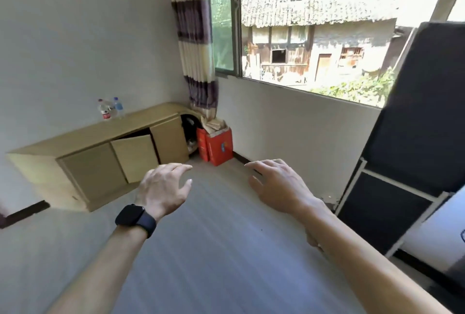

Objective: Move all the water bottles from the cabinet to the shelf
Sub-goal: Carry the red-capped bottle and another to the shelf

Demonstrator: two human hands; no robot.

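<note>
Two clear water bottles stand side by side on top of a low wooden cabinet (83, 137) against the left wall: one with a red label (104, 110), one with a blue cap and label (118, 107). The cabinet's middle door (136, 156) hangs ajar. A dark shelf unit with a white frame (412, 137) stands at the right edge. My left hand (163, 189), a black watch on its wrist, and my right hand (279, 183) are both stretched out in front of me over the floor, fingers loosely spread, holding nothing, far from the bottles.
A red cardboard box (217, 146) sits in the corner beside the cabinet, under a striped curtain (197, 49). A large window (314, 24) fills the far wall. Grey wood-pattern floor (214, 250) stretches between cabinet and shelf.
</note>
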